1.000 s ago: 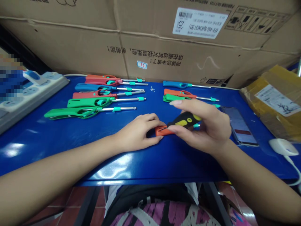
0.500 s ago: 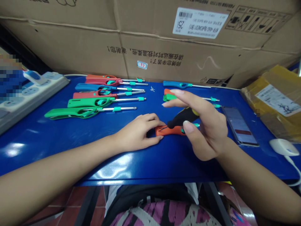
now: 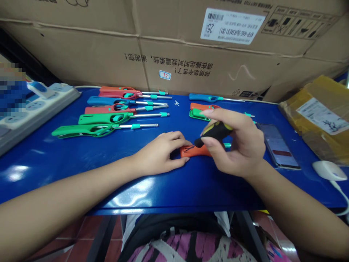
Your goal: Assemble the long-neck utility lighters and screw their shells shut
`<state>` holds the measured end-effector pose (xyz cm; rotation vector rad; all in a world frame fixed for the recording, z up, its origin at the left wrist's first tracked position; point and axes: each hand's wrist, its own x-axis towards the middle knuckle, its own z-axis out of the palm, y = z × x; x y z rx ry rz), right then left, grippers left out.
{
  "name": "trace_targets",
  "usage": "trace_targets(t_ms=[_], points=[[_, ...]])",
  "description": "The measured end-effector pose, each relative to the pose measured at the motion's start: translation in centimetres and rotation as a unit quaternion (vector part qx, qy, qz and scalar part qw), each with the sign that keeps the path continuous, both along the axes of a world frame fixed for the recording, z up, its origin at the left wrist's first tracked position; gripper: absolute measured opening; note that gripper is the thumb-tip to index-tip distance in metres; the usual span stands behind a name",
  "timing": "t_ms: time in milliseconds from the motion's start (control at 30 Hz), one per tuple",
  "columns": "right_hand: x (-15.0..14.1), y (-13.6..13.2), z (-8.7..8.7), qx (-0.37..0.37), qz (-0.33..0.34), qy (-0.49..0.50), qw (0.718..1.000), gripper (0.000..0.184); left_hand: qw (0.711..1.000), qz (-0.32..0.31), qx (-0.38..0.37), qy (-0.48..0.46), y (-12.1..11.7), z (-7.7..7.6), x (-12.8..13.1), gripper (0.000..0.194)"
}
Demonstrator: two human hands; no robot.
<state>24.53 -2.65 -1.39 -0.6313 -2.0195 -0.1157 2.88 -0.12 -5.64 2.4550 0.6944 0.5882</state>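
Observation:
An orange long-necked lighter (image 3: 201, 150) lies flat on the blue table, its handle end to the left. My left hand (image 3: 169, 153) grips that end between thumb and fingers. In my right hand (image 3: 234, 142) is a black and yellow screwdriver (image 3: 214, 133), held tilted with thumb and fingers around its handle. The screwdriver's thin shaft reaches down to the slot in the lighter's handle; its very tip is too small to make out. Part of the lighter's trigger area is hidden behind my right hand. Behind that hand lie a green lighter (image 3: 196, 114) and another orange lighter (image 3: 203, 106).
Several lighters, among them a green one (image 3: 79, 131), lie in a row at left. A blue lighter (image 3: 204, 97) is at the back, before a large cardboard box (image 3: 109, 47). A power strip (image 3: 35, 107) stands left; a phone (image 3: 278, 147), a white charger (image 3: 328, 170) and a taped parcel (image 3: 316, 120) are right.
My right fingers spread off the screwdriver handle half a second ago and have closed around it again. The handle has turned a little. My left hand and the lighter stay put.

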Motion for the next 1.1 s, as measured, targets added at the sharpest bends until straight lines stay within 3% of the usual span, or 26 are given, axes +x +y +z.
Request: trace_targets(t_ms=[67,267,433,567,633,767,833,1000,1100], points=[[-0.02,0.05,0.06,0.024,-0.015,0.0,1.0,0.044,1.0,0.003,0.001,0.002,0.01,0.0,-0.01,0.023],[-0.16,-0.16,-0.01,-0.066,-0.005,0.015,0.998,0.046,1.0,0.0,0.009,0.007,0.0,-0.05,-0.09,0.027],[-0.12,-0.08,0.0,-0.011,-0.066,0.02,0.998,0.035,1.0,0.002,0.017,0.0,0.01,-0.11,-0.1,0.033],[-0.13,-0.15,0.02,-0.103,-0.009,0.017,0.995,0.044,1.0,-0.001,0.008,-0.001,0.03,0.0,-0.04,0.024],[-0.16,-0.24,0.13,-0.095,0.002,0.005,0.995,0.044,1.0,0.004,0.009,-0.007,0.05,0.01,-0.01,0.022],[-0.23,-0.33,0.3,0.004,-0.012,-0.02,1.0,0.041,1.0,0.006,-0.005,-0.005,0.09,-0.03,-0.01,0.019],[-0.29,-0.38,0.29,-0.012,0.012,-0.014,1.0,0.042,1.0,0.001,-0.009,-0.002,0.1,-0.03,-0.05,0.019],[-0.34,-0.55,0.38,-0.136,0.06,-0.004,0.989,0.048,1.0,0.001,-0.002,-0.003,0.06,-0.07,-0.09,0.028],[-0.19,-0.48,0.44,-0.093,0.015,-0.004,0.996,0.041,1.0,0.006,-0.009,0.001,0.04,-0.05,-0.03,0.023]])
